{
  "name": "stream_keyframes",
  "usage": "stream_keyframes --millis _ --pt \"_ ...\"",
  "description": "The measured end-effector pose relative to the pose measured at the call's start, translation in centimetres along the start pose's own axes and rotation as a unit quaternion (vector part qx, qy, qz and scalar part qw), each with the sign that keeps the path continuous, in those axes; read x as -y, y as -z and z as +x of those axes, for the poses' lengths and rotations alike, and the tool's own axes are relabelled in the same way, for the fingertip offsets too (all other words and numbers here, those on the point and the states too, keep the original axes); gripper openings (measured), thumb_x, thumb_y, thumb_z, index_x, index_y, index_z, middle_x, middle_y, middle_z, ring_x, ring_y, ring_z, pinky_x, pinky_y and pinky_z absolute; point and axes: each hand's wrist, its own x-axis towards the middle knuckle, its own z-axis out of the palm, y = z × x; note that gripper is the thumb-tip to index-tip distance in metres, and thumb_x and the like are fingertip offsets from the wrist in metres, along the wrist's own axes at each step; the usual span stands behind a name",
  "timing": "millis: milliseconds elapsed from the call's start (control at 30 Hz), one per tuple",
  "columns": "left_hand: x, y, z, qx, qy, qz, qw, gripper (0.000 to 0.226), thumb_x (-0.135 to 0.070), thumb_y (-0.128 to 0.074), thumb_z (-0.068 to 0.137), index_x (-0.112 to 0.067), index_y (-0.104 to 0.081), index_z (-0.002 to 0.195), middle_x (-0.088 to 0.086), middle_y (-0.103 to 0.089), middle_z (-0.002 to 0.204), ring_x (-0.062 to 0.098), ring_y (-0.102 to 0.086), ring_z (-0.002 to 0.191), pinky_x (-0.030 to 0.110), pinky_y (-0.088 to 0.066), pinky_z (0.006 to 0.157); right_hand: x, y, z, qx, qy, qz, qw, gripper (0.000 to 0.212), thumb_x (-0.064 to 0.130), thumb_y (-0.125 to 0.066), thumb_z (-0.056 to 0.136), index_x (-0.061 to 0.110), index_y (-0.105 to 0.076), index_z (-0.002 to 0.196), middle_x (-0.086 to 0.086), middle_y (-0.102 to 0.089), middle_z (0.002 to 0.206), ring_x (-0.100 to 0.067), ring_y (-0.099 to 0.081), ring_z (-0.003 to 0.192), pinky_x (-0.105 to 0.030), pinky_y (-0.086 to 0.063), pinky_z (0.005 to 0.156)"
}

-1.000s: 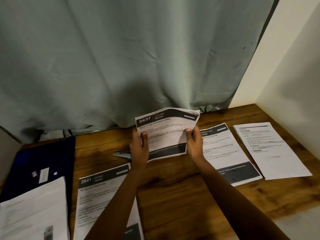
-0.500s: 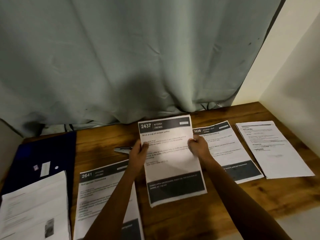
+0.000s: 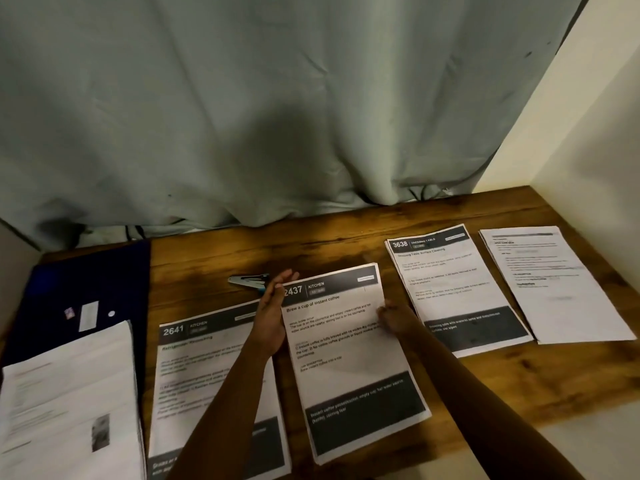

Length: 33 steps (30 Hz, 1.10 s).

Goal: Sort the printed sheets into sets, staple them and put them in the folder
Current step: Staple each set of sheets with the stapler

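Paperwork on a wooden tabletop. Centre: 2437 set, headed "KITCHEN – Brew a cup of instant coffee", flat. Left hand, fingers straight, touches its left edge; right hand rests on its right edge, grip not discernible. Left: 2641 set, "KITCHEN". Right: 3638 set, "DRESSING TABLE", then an unnumbered set. Stapler just beyond the left hand; dark blue folder far left, white pile overlapping it. Grey-green curtain behind; pale wall right.

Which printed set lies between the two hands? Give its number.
Set 2437, headed "Brew a cup of instant coffee": the left hand lies along its left edge, the right hand touches its right edge. Sets 2641 and 3638 flank it.
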Motion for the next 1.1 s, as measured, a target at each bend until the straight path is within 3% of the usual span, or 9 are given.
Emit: stream_keyframes --millis 300,367,433,500,567,667,800,933,1100 --pt "1.5 0.4 0.1 -0.060 -0.008 0.005 0.998 0.017 -0.022 -0.039 0.101 -0.017 -0.055 0.098 0.001 -0.063 0.124 0.017 -0.067 0.101 0.033 -0.058 0.076 0.2 -0.7 0.4 -0.023 -0.014 -0.012 1.000 0.021 0.013 -0.046 0.099 0.003 -0.054 0.116 -0.016 -0.059 0.111 -0.033 -0.059 0.108 -0.033 -0.051 0.086" --pt "1.6 0.7 0.0 -0.066 -0.010 0.032 0.997 0.018 -0.024 -0.038 0.102 -0.018 -0.054 0.097 -0.002 -0.065 0.121 0.013 -0.069 0.096 0.034 -0.058 0.076 1.0 -1.3 0.5 -0.083 0.022 -0.044 0.995 0.022 0.013 -0.052 0.096 0.004 -0.051 0.116 -0.015 -0.059 0.112 -0.032 -0.060 0.108 -0.036 -0.053 0.087" --pt "1.6 0.7 -0.1 -0.077 -0.002 0.028 0.997 0.019 -0.024 -0.038 0.102 -0.018 -0.054 0.095 -0.003 -0.067 0.116 0.013 -0.070 0.092 0.033 -0.058 0.075 2.2 -1.9 0.6 -0.189 0.096 -0.166 0.963 0.041 0.018 -0.057 0.092 0.008 -0.045 0.131 -0.014 -0.053 0.127 -0.029 -0.054 0.116 -0.036 -0.050 0.094" --pt "1.6 0.6 -0.3 -0.088 0.007 0.014 0.996 0.019 -0.023 -0.038 0.102 -0.017 -0.054 0.094 -0.004 -0.071 0.108 0.013 -0.071 0.088 0.032 -0.059 0.071 3.9 -2.5 0.6 -0.231 0.217 -0.232 0.920 0.054 0.017 -0.056 0.092 0.015 -0.038 0.143 -0.010 -0.041 0.144 -0.026 -0.042 0.130 -0.034 -0.042 0.103" --pt "1.7 0.6 -0.5 -0.093 0.007 0.011 0.996 0.018 -0.023 -0.038 0.103 -0.018 -0.053 0.093 -0.006 -0.073 0.101 0.013 -0.071 0.083 0.032 -0.059 0.068 5.8 -3.0 1.1 -0.178 0.330 -0.262 0.889 0.060 0.013 -0.050 0.095 0.021 -0.028 0.150 -0.004 -0.026 0.156 -0.023 -0.020 0.145 -0.038 -0.023 0.117" --pt "1.9 0.7 -0.8 -0.097 -0.002 0.006 0.995 0.017 -0.023 -0.040 0.102 -0.018 -0.053 0.093 -0.004 -0.073 0.097 0.014 -0.072 0.081 0.032 -0.058 0.066 7.6 -4.2 2.1 -0.086 0.365 -0.316 0.872 0.052 0.015 -0.046 0.097 0.019 -0.034 0.147 -0.003 -0.028 0.155 -0.022 -0.007 0.148 -0.041 0.002 0.119" --pt "2.2 1.0 -1.0 -0.106 -0.017 0.000 0.994 0.017 -0.022 -0.040 0.102 -0.017 -0.054 0.095 0.000 -0.070 0.103 0.015 -0.071 0.083 0.032 -0.058 0.066 8.2 -5.7 3.0 -0.029 0.357 -0.334 0.872 0.034 0.018 -0.046 0.098 0.016 -0.052 0.131 -0.006 -0.045 0.145 -0.023 -0.016 0.146 -0.043 0.006 0.118" --pt "2.4 1.4 -1.5 -0.107 -0.035 0.001 0.994 0.015 -0.018 -0.043 0.100 -0.013 -0.056 0.102 0.006 -0.067 0.110 0.017 -0.071 0.087 0.030 -0.058 0.067 8.5 -6.1 3.2 -0.033 0.340 -0.283 0.896 0.018 0.017 -0.050 0.095 0.015 -0.060 0.110 -0.005 -0.062 0.120 -0.020 -0.047 0.126 -0.038 -0.003 0.118" --pt "1.9 2.7 -1.6 -0.163 -0.028 0.137 0.977 0.021 -0.020 -0.057 0.094 -0.022 -0.065 0.113 0.002 -0.068 0.105 0.021 -0.068 0.093 0.039 -0.059 0.078 8.6 -6.2 3.8 -0.030 0.339 -0.257 0.904 0.013 0.014 -0.053 0.094 0.015 -0.064 0.100 -0.004 -0.068 0.102 -0.019 -0.058 0.108 -0.039 -0.015 0.118"
